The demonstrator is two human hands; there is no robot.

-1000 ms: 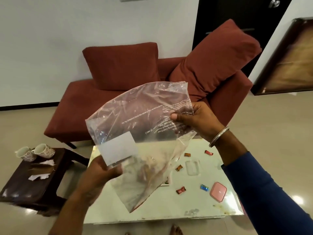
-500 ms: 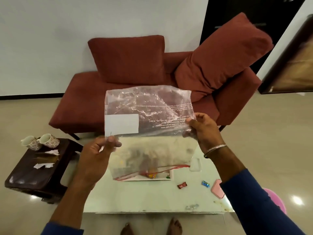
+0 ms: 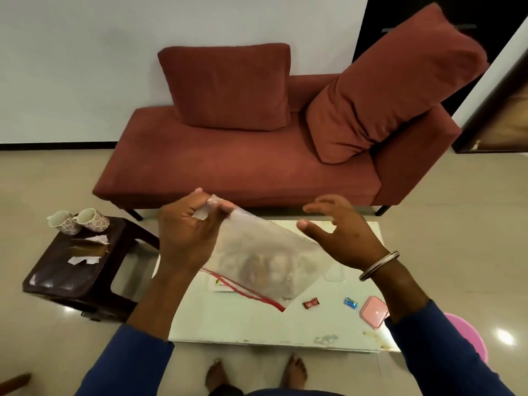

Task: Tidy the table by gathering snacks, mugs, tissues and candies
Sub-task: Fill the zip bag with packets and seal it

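From the head camera, the left hand point(image 3: 185, 232) pinches one corner of a clear plastic bag point(image 3: 265, 258) between thumb and curled fingers, holding it up over the white bench point(image 3: 257, 324). The bag hangs slanted: its long axis runs from the pinched corner at upper left down to the lower right, and its red zip strip point(image 3: 245, 291) lies along the lower edge, pointing down toward the bench. Blurred brownish contents show through the plastic; what they are cannot be told. The right hand point(image 3: 340, 235) is beside the bag's upper right edge with fingers spread and relaxed, gripping nothing; whether it touches the plastic is unclear.

On the bench, to the right of the bag's low corner, lie a red candy point(image 3: 311, 303), then a blue candy point(image 3: 351, 303), then a pink flat case point(image 3: 374, 311) near the right edge. A white sheet point(image 3: 218, 284) lies partly under the bag.

On the dark stool point(image 3: 71, 278) to the left stand two mugs point(image 3: 78, 221), touching, at its far edge, with torn tissues point(image 3: 88, 250) nearer the middle. A red sofa point(image 3: 243, 161) stands behind the bench.
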